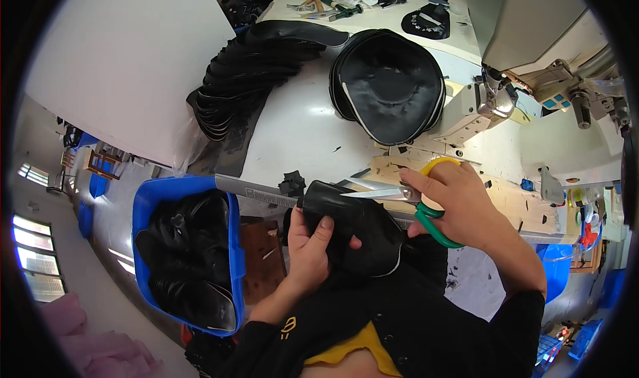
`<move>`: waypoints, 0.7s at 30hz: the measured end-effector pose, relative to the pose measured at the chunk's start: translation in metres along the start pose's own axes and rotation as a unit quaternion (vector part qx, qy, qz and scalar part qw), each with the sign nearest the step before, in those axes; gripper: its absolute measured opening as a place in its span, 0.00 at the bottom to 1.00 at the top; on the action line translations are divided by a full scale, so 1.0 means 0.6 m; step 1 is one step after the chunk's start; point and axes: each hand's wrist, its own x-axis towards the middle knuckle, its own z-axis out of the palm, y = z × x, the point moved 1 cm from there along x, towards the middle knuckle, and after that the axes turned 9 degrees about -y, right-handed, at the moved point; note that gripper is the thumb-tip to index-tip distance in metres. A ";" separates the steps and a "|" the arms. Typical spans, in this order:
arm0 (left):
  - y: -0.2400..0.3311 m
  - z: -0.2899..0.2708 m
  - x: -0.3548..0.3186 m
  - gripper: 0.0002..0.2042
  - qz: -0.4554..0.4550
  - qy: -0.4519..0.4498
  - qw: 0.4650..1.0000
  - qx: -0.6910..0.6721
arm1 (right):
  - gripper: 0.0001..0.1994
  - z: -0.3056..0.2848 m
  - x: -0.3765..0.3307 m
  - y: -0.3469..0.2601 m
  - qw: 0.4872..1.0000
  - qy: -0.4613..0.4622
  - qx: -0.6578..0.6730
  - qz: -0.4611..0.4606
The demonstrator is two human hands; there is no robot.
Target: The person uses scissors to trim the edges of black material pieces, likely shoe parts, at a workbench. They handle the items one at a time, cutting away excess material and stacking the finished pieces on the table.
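My left hand (pixel 306 261) grips a curved black leather piece (pixel 356 228) with a pale edge, probably a shoe upper, at the table's front edge. The thumb lies on top; some fingers are hidden beneath. In my right hand (pixel 462 201) is a pair of scissors (pixel 379 193), one handle loop yellow and the other green. Their blades point left across the top of the leather piece and look parted. Whether they touch the leather I cannot tell. Small black scraps (pixel 291 184) lie just beyond my left hand.
A fanned row of black leather pieces (pixel 256 62) and a rounder stack (pixel 389 78) stand on the white table (pixel 293 132). A sewing machine (pixel 492 102) is at right. The blue bin (pixel 237 245) at left holds black pieces. Hammers (pixel 319 2) lie at the back.
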 end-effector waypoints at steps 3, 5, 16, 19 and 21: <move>0.001 0.004 0.003 0.13 0.002 0.036 0.999 0.027 | 0.34 -0.001 -0.007 -0.018 0.997 -0.061 -0.043 0.011; 0.000 0.007 0.003 0.13 0.007 0.031 0.999 0.016 | 0.33 0.005 -0.012 -0.024 0.995 -0.052 -0.083 0.001; 0.002 0.008 0.007 0.13 0.014 0.015 1.000 0.006 | 0.31 0.008 -0.010 -0.009 0.999 0.007 -0.036 -0.011; -0.004 0.004 0.005 0.13 0.008 0.003 1.000 0.018 | 0.32 0.004 0.001 -0.019 0.997 -0.032 -0.059 -0.034; -0.006 -0.001 0.005 0.12 0.020 -0.010 0.999 0.024 | 0.31 -0.001 -0.001 -0.023 0.994 -0.071 -0.083 -0.017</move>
